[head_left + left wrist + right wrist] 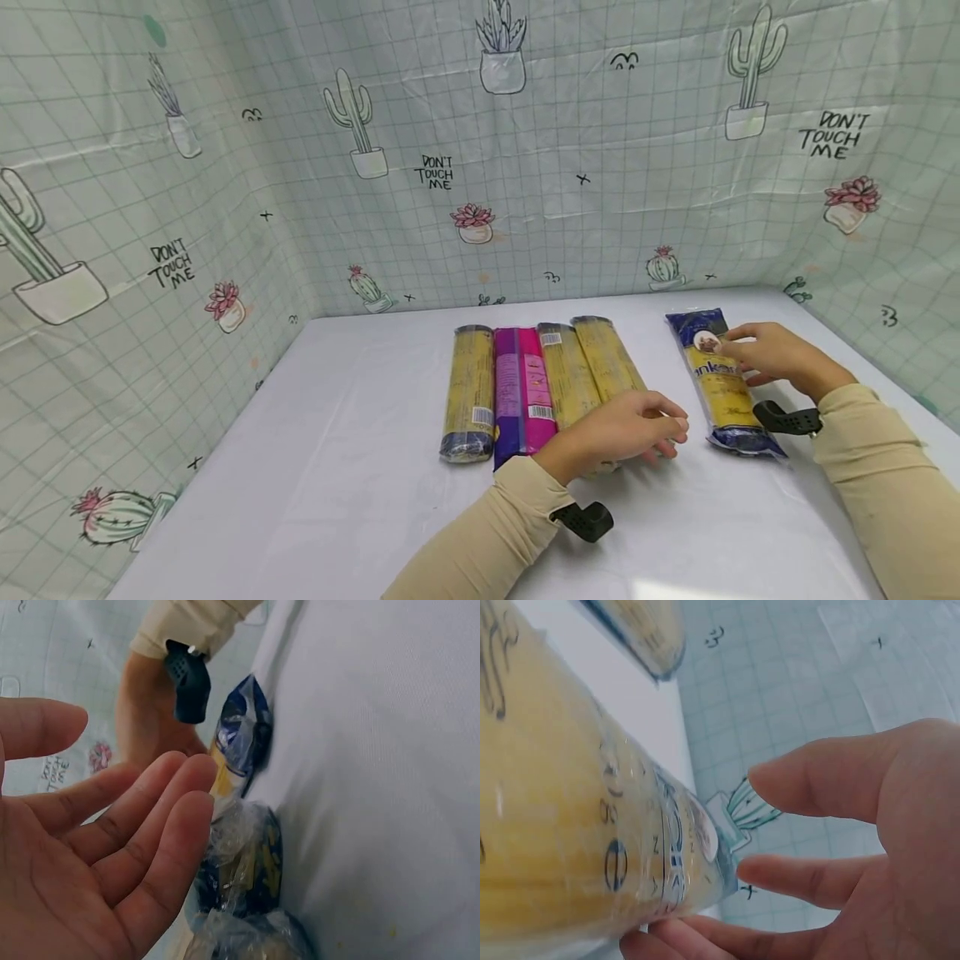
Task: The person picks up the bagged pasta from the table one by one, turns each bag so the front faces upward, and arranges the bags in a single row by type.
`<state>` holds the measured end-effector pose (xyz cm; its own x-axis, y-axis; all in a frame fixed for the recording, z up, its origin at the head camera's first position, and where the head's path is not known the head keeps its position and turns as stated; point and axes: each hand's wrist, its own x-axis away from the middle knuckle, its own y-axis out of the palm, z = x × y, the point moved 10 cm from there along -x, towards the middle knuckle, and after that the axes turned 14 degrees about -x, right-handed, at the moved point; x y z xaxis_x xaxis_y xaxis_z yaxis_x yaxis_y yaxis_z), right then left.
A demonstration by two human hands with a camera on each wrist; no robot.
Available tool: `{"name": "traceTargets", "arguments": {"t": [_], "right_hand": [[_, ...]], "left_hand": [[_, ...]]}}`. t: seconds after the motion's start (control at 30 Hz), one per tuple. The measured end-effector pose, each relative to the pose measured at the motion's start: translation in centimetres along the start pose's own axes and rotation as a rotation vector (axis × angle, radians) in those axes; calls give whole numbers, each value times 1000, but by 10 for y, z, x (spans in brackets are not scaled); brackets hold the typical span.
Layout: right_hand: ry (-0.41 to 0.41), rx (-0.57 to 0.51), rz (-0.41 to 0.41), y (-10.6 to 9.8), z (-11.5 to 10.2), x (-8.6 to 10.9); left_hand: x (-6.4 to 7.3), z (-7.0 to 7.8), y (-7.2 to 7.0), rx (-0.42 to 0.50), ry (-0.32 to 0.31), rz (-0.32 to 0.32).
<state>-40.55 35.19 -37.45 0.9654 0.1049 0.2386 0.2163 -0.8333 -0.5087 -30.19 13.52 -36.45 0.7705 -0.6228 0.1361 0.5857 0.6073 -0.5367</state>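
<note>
A yellow-and-blue packet of spaghetti lies on the right of the table, printed side up. My right hand is at its right edge; in the right wrist view the thumb stands apart from the packet, while the lower fingers touch its side. My left hand hovers loosely spread and holding nothing, in front of a row of packets. That row has yellow packets and one pink-and-purple packet. The left hand partly hides the two yellow packets at the row's right.
White cloth covers the table. A patterned curtain with cactus drawings rises behind the table and along its sides. Between the row and the single packet lies a strip of white cloth.
</note>
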Motion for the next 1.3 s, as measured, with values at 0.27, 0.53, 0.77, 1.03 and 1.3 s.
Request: {"name": "traceTargets", "arguments": {"t": [0.27,0.53,0.77,1.03,1.3], "right_hand": [[19,32,41,0,-5,3],[-50,72,125,3,-21,7],[-138,16,113,17,-40,11],[-208,2,68,37,-60,15],[-240,-85,-15,60,-69,13]], "left_hand": [[0,-4,-20,-124,41,73],[0,-5,-29,-285,108,134],[0,-1,-32,-561,140,185],[-1,-2,-34,-825,147,220],[0,2,-35,-959,184,244]]}}
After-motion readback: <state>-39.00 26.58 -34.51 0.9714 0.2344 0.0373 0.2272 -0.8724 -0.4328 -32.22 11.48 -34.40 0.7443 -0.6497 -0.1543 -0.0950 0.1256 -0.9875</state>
